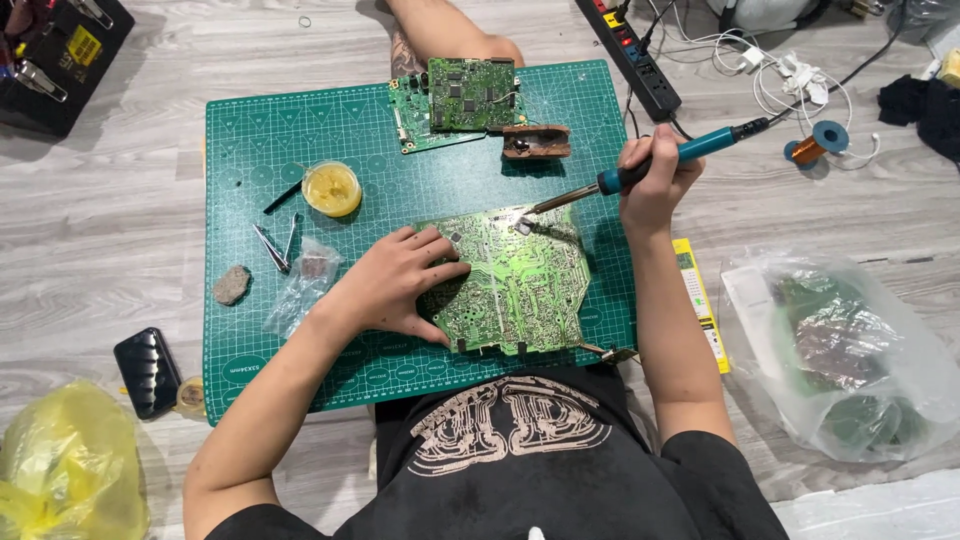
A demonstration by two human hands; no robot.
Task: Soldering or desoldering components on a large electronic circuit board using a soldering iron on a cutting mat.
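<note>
Now left hand (395, 285) flat, fingers spread on circuit board (515, 285); right hand (652, 180) fist-gripping soldering iron (640, 172).

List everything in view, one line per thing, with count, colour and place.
cutting mat: 1, green, on the floor
large circuit board: 1, green, mat centre
small circuit boards: 2, green, stacked at mat top
soldering iron: 1, teal handle, tip on large board
flux tin: 1, yellow, mat upper left
tweezers: 1 pair, metal, mat left
power strip: 1, black, floor top
phone: 1, black, floor left
clear bag: 1, floor right
yellow bag: 1, bottom left
left hand: pressing the large board
right hand: gripping the iron
</note>
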